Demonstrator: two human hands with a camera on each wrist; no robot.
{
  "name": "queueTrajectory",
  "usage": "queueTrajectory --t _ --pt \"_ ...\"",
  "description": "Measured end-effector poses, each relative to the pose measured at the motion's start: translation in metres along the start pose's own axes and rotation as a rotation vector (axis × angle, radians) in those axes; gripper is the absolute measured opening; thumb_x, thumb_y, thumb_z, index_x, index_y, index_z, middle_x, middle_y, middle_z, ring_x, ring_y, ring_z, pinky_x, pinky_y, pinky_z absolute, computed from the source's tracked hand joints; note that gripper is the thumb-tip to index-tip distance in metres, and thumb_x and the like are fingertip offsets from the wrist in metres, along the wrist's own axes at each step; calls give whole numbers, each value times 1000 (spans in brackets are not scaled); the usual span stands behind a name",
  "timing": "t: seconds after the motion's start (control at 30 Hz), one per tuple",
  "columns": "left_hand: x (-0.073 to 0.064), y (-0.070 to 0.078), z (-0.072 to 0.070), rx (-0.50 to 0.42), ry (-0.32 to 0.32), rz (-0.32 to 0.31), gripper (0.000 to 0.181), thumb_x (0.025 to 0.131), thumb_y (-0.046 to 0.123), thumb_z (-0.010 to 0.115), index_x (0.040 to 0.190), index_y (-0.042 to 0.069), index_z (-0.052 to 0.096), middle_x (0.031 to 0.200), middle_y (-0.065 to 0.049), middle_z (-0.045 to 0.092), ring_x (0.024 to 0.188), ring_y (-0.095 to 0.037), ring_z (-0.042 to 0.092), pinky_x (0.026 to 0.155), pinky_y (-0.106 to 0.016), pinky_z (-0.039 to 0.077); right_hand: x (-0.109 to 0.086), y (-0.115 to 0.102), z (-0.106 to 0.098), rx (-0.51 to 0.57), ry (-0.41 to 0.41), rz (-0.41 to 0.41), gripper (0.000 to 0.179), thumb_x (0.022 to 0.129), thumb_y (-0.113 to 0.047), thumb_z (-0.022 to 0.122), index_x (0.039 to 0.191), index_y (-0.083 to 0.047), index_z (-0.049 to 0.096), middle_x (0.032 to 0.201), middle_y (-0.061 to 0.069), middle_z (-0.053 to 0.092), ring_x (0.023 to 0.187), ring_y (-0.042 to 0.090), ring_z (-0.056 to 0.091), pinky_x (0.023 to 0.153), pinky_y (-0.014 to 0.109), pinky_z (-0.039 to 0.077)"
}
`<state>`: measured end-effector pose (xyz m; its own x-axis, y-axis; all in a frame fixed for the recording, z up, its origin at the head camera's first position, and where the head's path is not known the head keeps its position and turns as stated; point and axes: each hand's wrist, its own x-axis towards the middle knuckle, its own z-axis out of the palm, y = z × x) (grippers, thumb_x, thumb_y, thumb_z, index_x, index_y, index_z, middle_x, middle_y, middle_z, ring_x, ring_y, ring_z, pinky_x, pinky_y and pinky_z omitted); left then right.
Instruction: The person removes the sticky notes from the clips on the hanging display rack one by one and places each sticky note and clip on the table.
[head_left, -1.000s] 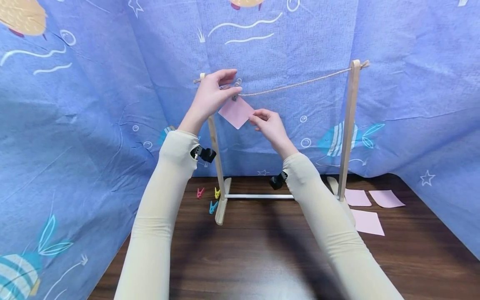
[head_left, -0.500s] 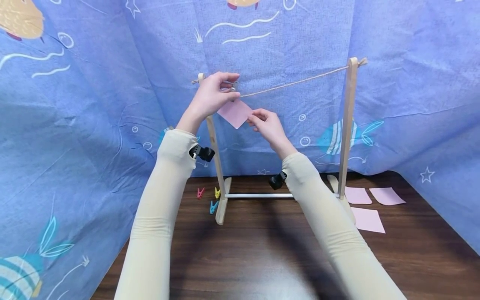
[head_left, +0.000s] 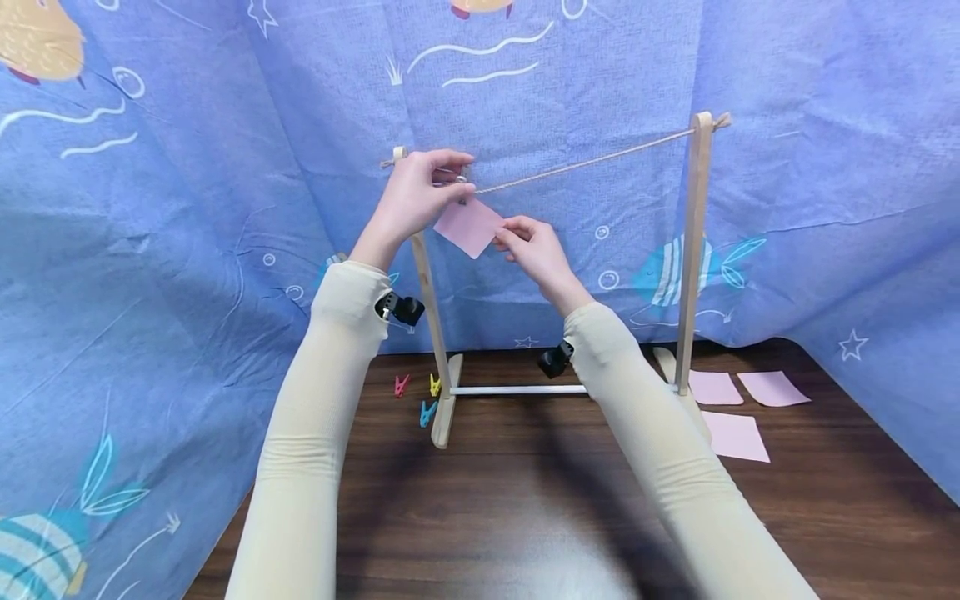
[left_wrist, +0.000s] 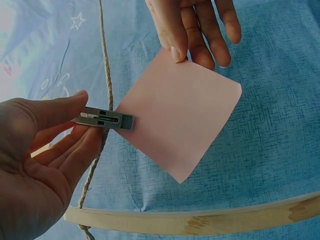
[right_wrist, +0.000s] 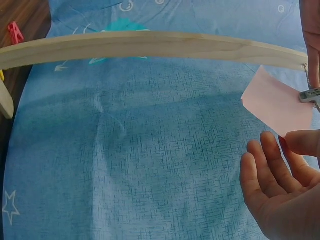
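My left hand (head_left: 416,192) pinches a grey metal clip (left_wrist: 114,120) between thumb and fingers, up at the left part of the sagging rope (left_wrist: 106,60). The clip crosses the rope, and its end overlaps one corner of a pink square of paper (left_wrist: 182,115). Thumb and forefinger of my right hand (head_left: 538,257) pinch a neighbouring corner of that paper. The paper hangs diamond-wise just below the rope in the head view. Left fingers mostly hide the clip there, while the right wrist view shows its grey end (right_wrist: 309,96) at the paper's edge.
The rope runs between two wooden posts (head_left: 693,250), joined low down by a white rod (head_left: 517,390). Red (head_left: 401,386), yellow (head_left: 435,385) and blue (head_left: 427,414) clips lie on the dark table near the left foot. Pink papers (head_left: 737,437) lie at the right.
My left hand has dropped slightly, and the clip's loops, which stuck up above the fingers, are now mostly hidden. The right hand keeps its pinch on the paper.
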<state>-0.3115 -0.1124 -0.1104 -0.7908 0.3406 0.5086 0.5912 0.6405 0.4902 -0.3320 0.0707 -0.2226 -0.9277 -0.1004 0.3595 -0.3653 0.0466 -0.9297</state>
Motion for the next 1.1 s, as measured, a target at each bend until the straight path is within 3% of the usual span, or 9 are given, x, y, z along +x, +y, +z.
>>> queueTrajectory --t 0.23,0.4,0.5,0.63,0.77,0.93,1.1 --pt "2 -3 2 -18 87 56 32 96 12 71 127 3 69 121 -11 70 112 -20 68 95 -31 53 1 -3 -2 -15 -15 1 28 104 -17 58 123 3 63 120 23 68 115 37 63 98 50 50" --pt "3 -3 2 3 200 105 18 98 5 65 112 2 76 107 -9 75 97 -16 71 80 -21 52 2 -5 0 -19 -7 -1 27 104 -16 58 122 3 64 116 21 69 112 33 65 96 46 52" --pt "2 -5 3 32 230 128 17 99 7 65 110 3 77 104 -8 76 93 -15 71 73 -21 49 3 -6 1 -5 8 -10 26 104 -16 58 120 3 64 113 21 70 111 34 66 96 46 53" --pt "1 -8 4 45 220 147 17 99 11 67 111 3 76 105 -7 76 96 -14 71 78 -22 51 2 -7 2 -1 17 -11 25 104 -15 58 119 4 64 111 21 70 111 35 66 94 45 53" --pt "0 -10 1 0 179 163 23 98 12 68 118 4 73 114 -8 74 104 -12 68 90 -23 53 2 -7 0 -16 7 5 26 104 -16 58 119 4 64 114 22 69 113 36 65 95 45 53" --pt "-3 -13 -2 -101 76 166 37 99 19 67 133 7 65 131 -7 65 119 -10 60 101 -25 48 3 -6 -3 -24 -2 0 25 104 -15 58 120 4 64 116 23 69 112 34 65 96 47 52" --pt "-6 -13 -1 -136 -10 189 46 93 19 75 136 6 63 135 -8 62 127 -9 55 108 -21 40 5 -4 -6 -42 4 -15 25 103 -14 58 120 4 65 115 24 69 108 32 67 89 39 55"
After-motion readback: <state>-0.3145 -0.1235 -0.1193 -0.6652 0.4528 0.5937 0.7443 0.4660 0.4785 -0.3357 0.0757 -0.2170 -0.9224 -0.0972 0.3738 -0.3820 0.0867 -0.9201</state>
